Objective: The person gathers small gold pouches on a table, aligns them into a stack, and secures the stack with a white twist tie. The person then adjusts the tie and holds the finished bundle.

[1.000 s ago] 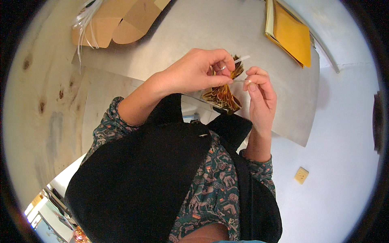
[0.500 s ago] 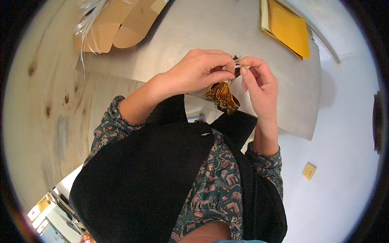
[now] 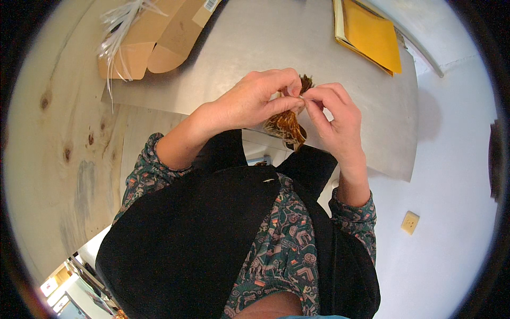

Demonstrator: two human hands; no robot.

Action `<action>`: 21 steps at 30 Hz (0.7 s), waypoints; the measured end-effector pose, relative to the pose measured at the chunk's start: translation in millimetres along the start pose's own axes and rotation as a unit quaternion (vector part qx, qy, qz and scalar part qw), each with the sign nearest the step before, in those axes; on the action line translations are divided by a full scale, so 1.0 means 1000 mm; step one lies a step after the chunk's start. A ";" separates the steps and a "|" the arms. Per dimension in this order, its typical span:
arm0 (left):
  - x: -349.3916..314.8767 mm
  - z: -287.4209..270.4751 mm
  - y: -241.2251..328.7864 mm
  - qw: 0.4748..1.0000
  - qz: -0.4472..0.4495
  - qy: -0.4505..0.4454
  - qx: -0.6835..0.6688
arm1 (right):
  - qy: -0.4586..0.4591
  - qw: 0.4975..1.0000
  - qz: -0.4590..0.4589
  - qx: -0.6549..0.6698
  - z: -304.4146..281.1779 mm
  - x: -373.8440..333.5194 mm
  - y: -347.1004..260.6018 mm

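Note:
A small brown-and-gold patterned pouch (image 3: pixel 284 127), gathered at its neck, hangs between my two hands over the table's near edge. Its dark, ruffled top (image 3: pixel 306 83) sticks up beyond my fingers. My left hand (image 3: pixel 249 101) is closed at the gathered neck, thumb and fingers pinched together. From the right, my right hand (image 3: pixel 340 119) pinches thumb against forefinger at the same spot. A bit of thin white tie (image 3: pixel 302 97) shows between the fingertips; most of it is hidden, so I cannot tell whether it is knotted.
Beneath my hands spreads a grey metal-looking tabletop (image 3: pixel 255 48). An open cardboard box (image 3: pixel 175 45) with loose white strips (image 3: pixel 119 40) stands at the far left, beside a plywood surface (image 3: pixel 69 127). Yellow envelopes (image 3: pixel 369 37) lie far right, near a white wall (image 3: pixel 446 159).
My fingertips have come closer together at the pouch's neck, and less of the white tie shows. The ruffled top now stands out more. The view has shifted slightly.

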State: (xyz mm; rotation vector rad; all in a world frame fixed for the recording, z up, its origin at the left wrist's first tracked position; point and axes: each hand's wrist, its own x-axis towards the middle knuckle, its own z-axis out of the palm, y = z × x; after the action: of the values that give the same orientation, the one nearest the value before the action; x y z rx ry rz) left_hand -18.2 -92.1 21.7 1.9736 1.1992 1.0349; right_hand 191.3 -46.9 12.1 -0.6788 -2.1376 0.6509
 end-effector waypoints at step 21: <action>0.025 -0.014 0.019 0.981 0.019 -0.110 0.160 | 0.022 0.979 0.131 0.151 0.014 -0.018 0.004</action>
State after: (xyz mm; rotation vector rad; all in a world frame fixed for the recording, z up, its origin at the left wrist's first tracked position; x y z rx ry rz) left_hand -14.7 -76.2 52.0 2.2948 1.2684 0.6474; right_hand 191.1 -58.8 -7.9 -0.8030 -1.8685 1.0675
